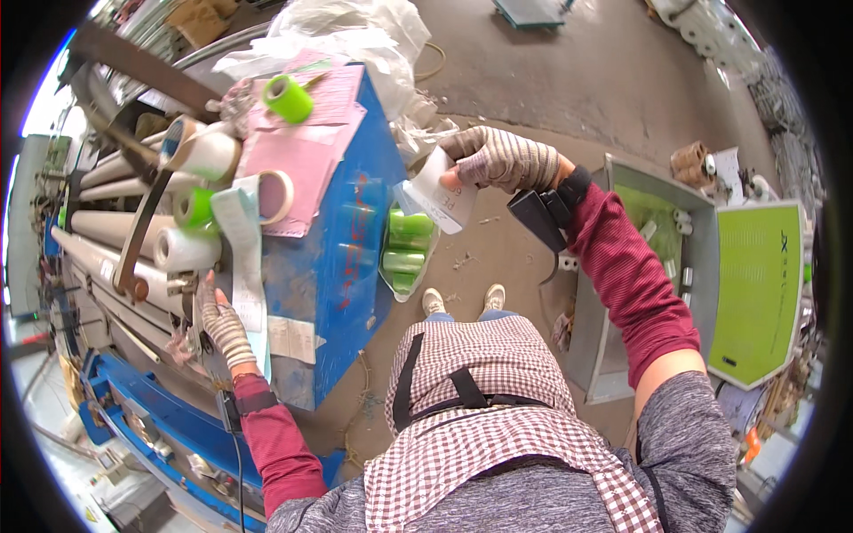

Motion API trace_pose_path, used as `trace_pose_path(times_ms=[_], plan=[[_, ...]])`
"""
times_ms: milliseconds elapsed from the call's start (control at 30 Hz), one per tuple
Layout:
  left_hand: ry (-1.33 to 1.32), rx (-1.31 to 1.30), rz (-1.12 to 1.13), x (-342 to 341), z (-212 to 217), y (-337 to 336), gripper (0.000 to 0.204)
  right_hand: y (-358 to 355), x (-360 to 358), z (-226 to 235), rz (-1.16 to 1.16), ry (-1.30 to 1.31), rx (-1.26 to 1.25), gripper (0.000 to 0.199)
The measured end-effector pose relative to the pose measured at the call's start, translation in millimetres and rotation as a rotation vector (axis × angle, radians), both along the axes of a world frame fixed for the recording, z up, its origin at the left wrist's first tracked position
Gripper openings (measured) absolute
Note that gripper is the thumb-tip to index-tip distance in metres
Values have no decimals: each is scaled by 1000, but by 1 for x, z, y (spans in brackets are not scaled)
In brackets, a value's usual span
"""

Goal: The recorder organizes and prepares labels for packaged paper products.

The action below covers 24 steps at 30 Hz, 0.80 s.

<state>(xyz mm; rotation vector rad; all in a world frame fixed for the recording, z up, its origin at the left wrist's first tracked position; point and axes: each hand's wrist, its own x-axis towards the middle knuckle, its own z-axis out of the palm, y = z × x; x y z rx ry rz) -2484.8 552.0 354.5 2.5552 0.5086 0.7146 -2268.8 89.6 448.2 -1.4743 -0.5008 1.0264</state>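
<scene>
Both hands wear striped knit gloves with bare fingertips. My right hand (505,162), raised ahead of me, pinches a small white paper label (442,197) with handwriting on it. My left hand (224,330) is at the machine on the left, its fingers stretched toward a metal fitting (185,286) at a roller's end. Whether they touch it is unclear. Close to that hand, a long pale-blue paper strip (244,258) hangs along the blue cabinet (342,258). A roll of clear film (182,249) sits just above the hand.
Pink sheets (306,151), a green roll (289,98) and a tape roll (275,197) lie on the cabinet. Beside it, a bag (404,253) holds green rolls. A grey bin (613,293) with a green lid (755,289) stands at right. White plastic (355,44) is heaped beyond.
</scene>
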Motion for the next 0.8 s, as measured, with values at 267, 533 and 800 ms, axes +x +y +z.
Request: trace_pose_path(times_ms=[267, 533, 800], plan=[[-10, -462, 73, -12, 129, -100, 29, 66, -46, 12, -341, 269, 502, 37], [19, -2125, -766, 34, 76, -227, 94, 81, -141, 25, -410, 459, 559, 51], [-236, -2084, -650, 77, 73, -212, 44, -8, -178, -26, -531, 487, 106, 44]])
